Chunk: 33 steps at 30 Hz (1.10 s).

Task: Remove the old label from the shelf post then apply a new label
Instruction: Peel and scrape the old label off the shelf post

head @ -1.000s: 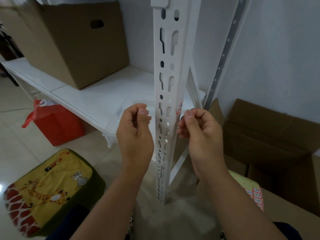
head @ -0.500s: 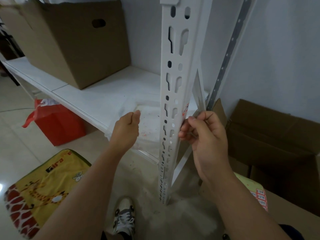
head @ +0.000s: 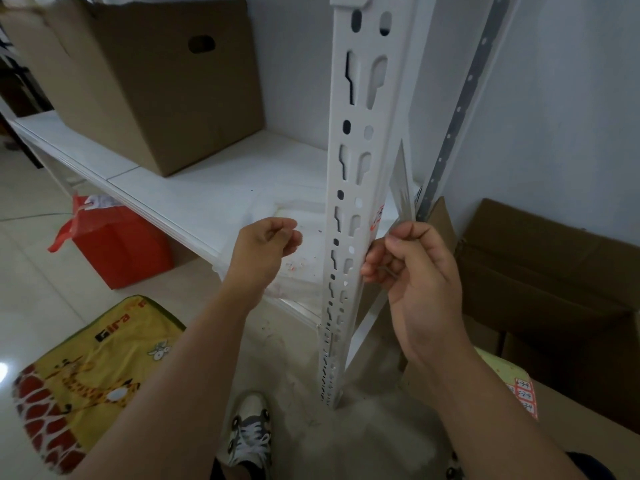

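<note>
The white slotted shelf post stands upright in the middle. A remnant of the old label, white with red print, sticks to the post's right face. My right hand is just right of the post, below the label, gripping a thin metal scraper blade that points upward beside the post. My left hand hovers left of the post over the shelf, fingertips pinched together; whether a scrap is between them does not show. A sheet of red-printed labels lies at the lower right.
The white shelf carries a large cardboard box and a clear plastic sheet dotted with scraps. A red bag and a giraffe cushion sit on the floor. An open carton stands right. My shoe is below.
My left hand has left the post and moved left, over the plastic sheet on the shelf. My right hand stays by the post with the blade, now raised slightly.
</note>
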Each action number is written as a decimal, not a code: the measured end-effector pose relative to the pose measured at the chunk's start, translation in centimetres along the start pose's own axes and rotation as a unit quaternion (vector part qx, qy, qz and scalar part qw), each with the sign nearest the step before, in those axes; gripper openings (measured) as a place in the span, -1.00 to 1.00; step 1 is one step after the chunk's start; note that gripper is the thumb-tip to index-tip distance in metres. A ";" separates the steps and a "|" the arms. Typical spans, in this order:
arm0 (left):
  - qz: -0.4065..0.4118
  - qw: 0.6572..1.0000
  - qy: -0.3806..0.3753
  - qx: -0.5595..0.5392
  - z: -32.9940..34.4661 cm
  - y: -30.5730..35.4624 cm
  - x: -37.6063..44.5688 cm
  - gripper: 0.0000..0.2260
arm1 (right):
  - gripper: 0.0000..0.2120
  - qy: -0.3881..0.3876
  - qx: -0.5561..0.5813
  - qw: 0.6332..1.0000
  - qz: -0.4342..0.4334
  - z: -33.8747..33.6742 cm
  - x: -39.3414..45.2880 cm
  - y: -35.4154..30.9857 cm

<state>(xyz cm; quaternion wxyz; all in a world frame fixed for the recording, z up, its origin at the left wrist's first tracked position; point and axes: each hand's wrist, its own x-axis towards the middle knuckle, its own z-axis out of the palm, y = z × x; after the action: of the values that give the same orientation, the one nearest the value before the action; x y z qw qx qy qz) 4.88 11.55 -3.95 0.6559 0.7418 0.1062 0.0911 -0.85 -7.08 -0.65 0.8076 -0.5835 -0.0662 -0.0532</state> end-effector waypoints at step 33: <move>0.091 0.984 0.058 0.145 3.8 2.4 -3.5 -0.73 | -0.85 0.081 -0.289 0.917 -0.262 0.6 -1.0 0.1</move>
<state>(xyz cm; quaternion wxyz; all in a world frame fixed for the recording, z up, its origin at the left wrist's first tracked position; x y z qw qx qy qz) 2.71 6.64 -2.03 0.5230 0.8291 0.0886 0.1766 -1.80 -6.42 -0.70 0.5634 -0.7471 -0.1328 -0.3268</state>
